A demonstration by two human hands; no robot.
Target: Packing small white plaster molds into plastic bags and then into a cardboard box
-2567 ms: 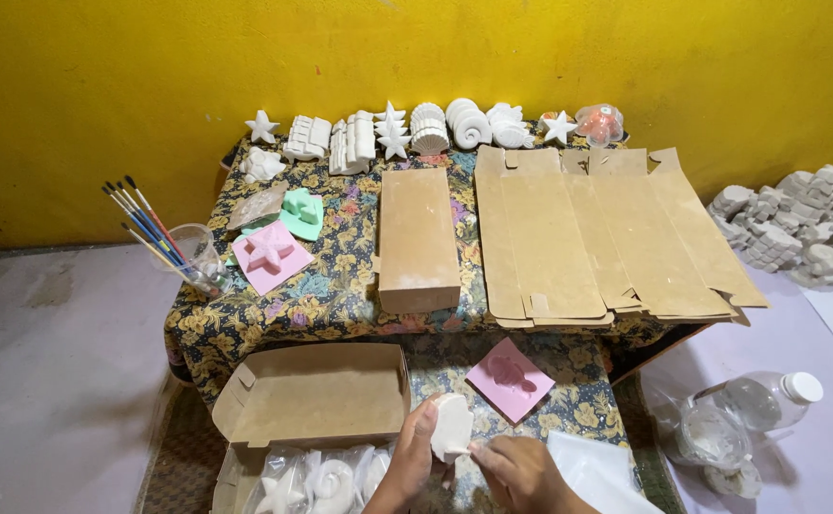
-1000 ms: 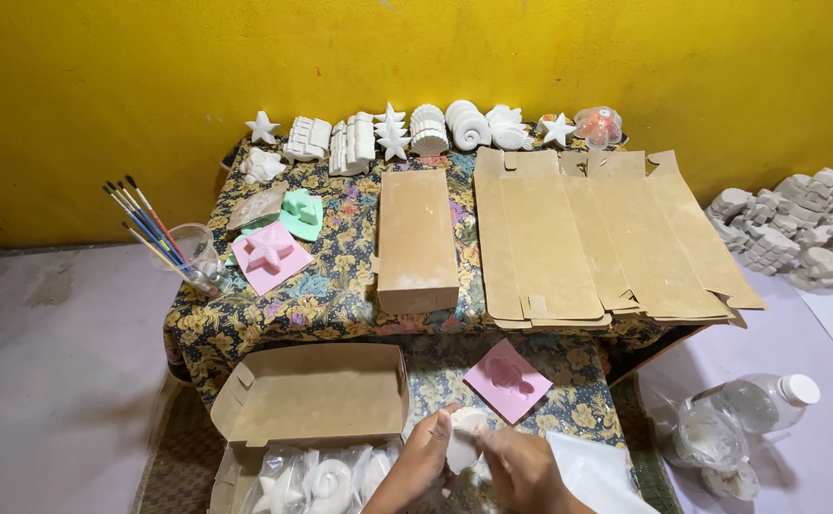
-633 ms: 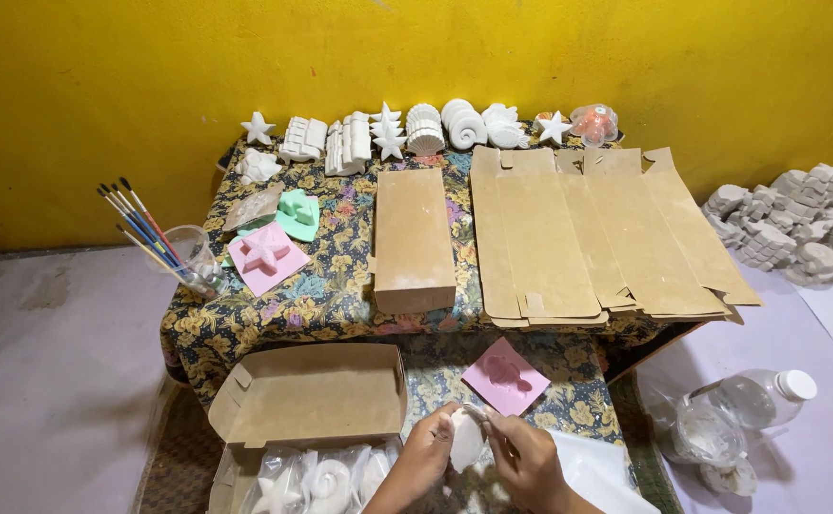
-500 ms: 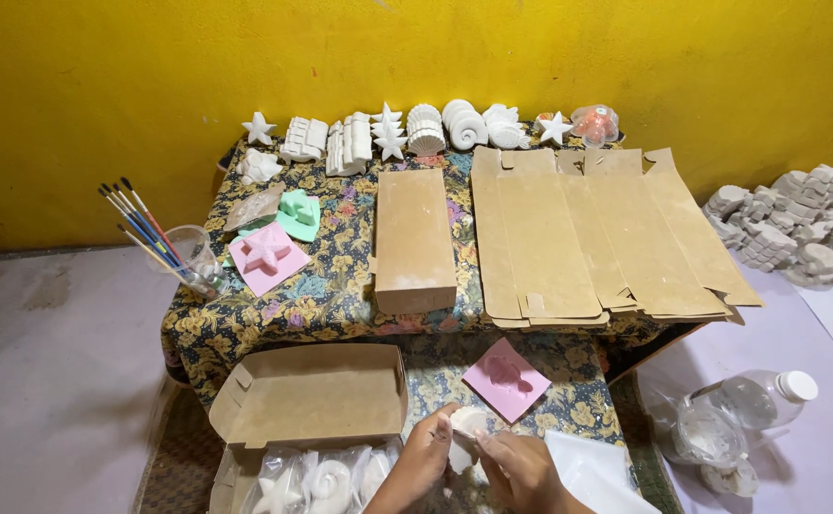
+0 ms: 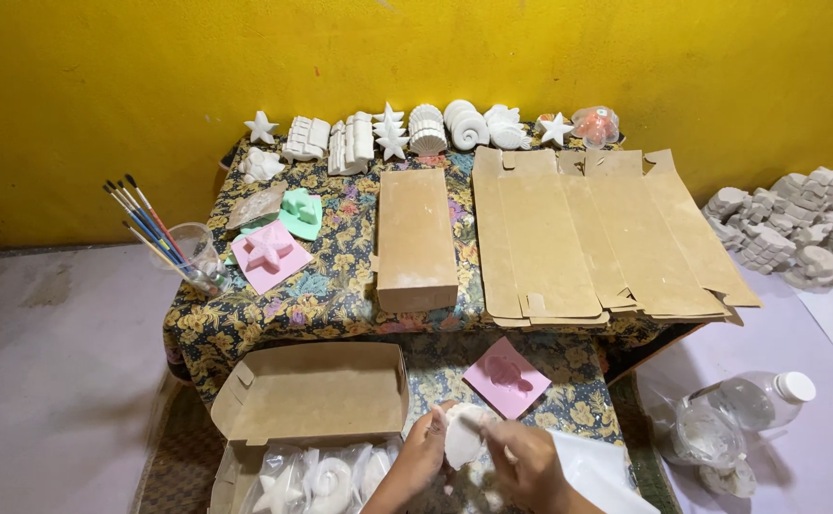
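Note:
Both my hands meet at the bottom centre over a small white plaster figure. My left hand grips it from the left and my right hand closes on it from the right. Just beyond them lies a pink mould on the flowered cloth. To the left sits an open brown cardboard box, and below it a box holding bagged white plaster shapes. A clear plastic sheet lies under my right forearm.
A closed brown box and flat cardboard blanks lie on the table. White plaster figures line the back. Pink and green moulds and a cup of paintbrushes stand left. Plaster pieces and a bottle lie right.
My hands have stayed low at the bottom centre, turning and shifting the white figure between them. Nothing else on the table has moved.

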